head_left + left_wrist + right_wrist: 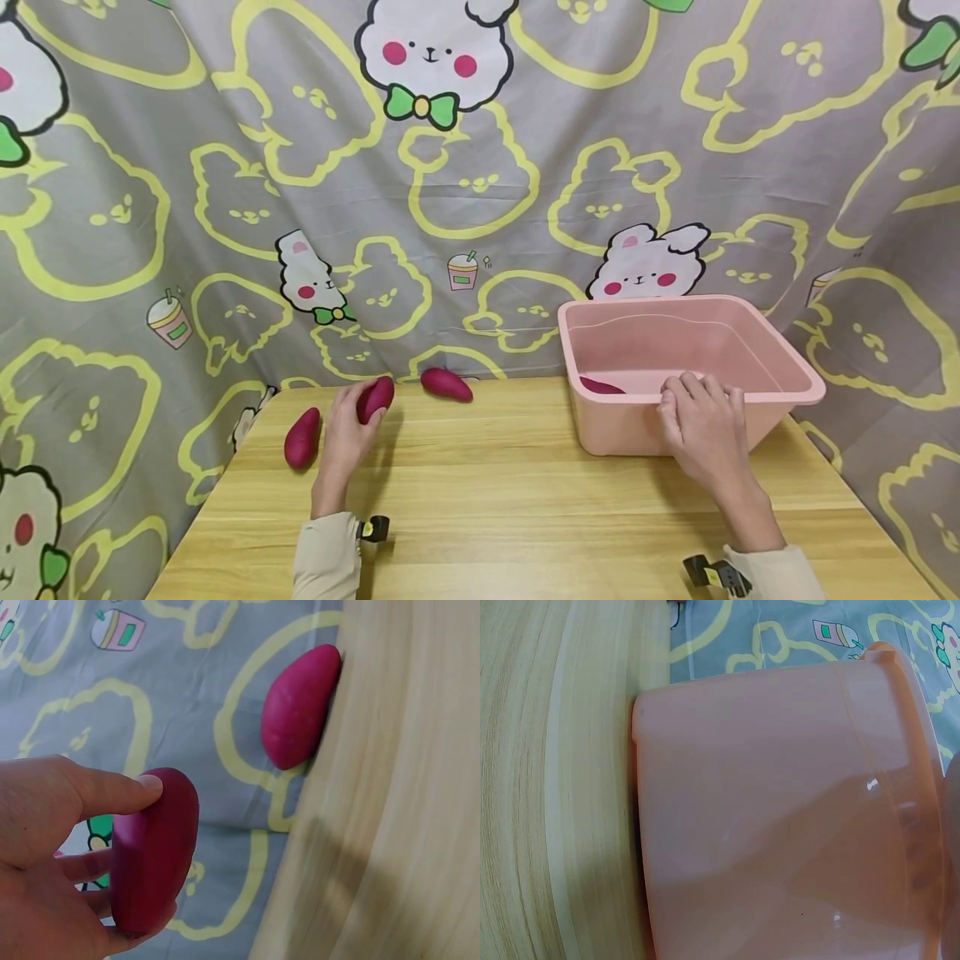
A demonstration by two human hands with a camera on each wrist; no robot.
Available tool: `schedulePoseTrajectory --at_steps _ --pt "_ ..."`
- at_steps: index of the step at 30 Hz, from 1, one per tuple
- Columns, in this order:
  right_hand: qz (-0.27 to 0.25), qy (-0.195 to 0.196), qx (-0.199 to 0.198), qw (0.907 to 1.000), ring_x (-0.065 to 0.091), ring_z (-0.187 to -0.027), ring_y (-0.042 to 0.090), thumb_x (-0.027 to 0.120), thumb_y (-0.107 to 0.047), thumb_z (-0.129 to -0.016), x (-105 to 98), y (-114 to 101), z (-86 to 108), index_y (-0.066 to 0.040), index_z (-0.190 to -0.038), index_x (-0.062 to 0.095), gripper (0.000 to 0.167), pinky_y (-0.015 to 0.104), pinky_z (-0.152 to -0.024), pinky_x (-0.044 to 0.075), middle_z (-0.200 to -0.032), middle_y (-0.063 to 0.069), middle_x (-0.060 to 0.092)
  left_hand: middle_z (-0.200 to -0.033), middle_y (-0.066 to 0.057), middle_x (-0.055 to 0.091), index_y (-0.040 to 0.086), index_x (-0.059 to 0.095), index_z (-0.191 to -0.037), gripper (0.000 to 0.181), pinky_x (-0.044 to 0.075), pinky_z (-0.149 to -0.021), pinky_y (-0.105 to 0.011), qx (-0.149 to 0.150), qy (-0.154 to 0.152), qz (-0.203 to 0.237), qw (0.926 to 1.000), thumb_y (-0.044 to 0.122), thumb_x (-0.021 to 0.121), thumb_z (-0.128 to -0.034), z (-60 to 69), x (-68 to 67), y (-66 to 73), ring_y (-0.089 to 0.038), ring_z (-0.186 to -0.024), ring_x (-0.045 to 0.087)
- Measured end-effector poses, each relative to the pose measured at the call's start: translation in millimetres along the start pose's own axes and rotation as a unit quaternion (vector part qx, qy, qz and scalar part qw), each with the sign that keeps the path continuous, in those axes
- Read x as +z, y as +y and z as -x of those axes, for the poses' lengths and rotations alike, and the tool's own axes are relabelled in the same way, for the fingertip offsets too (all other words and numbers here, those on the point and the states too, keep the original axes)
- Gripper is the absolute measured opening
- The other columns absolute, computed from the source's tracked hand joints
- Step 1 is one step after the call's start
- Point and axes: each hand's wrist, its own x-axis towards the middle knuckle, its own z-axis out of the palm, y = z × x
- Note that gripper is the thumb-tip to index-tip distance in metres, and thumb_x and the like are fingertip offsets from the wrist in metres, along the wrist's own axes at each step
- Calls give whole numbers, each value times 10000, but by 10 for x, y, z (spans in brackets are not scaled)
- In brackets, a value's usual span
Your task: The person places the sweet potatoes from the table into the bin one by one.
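My left hand (347, 437) holds a purple sweet potato (377, 400) between thumb and fingers. In the left wrist view this sweet potato (161, 855) is lifted clear of the table, thumb on its upper end. To the left of that hand lies a second sweet potato (302, 439), and a third (446, 385) rests by the table's back edge. My right hand (708, 429) grips the front rim of a pink plastic tub (622, 429), fingers curled over it. Inside the tub, part of another sweet potato (602, 386) shows; the front wall hides the rest.
The wooden table (487, 500) carries the tub at its back right. A grey curtain (480, 208) with cartoon rabbits hangs behind and along both sides of the table. Black cameras are strapped to both wrists.
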Motion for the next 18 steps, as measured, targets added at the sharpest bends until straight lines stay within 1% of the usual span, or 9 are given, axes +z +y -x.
schedulePoseTrajectory --at_steps 8,18 --pt "15 150 -83 9999 506 -849 363 391 -235 -1004 15 5 -2 -113 -867 571 258 564 -783 328 -868 92 586 -1268 -258 586 9 640 -1325 489 467 -929 -576 166 167 -15 9997 -14 793 -861 2 -22 53 -449 -1141 573" --pt "-2 139 -81 9999 504 -854 360 395 -234 -1004 15 8 -1 -114 -870 573 253 561 -787 329 -872 91 586 -1241 -262 584 8 639 -1329 492 475 -884 -577 323 282 74 9991 -20 790 -862 6 -66 140 -453 -1095 582"
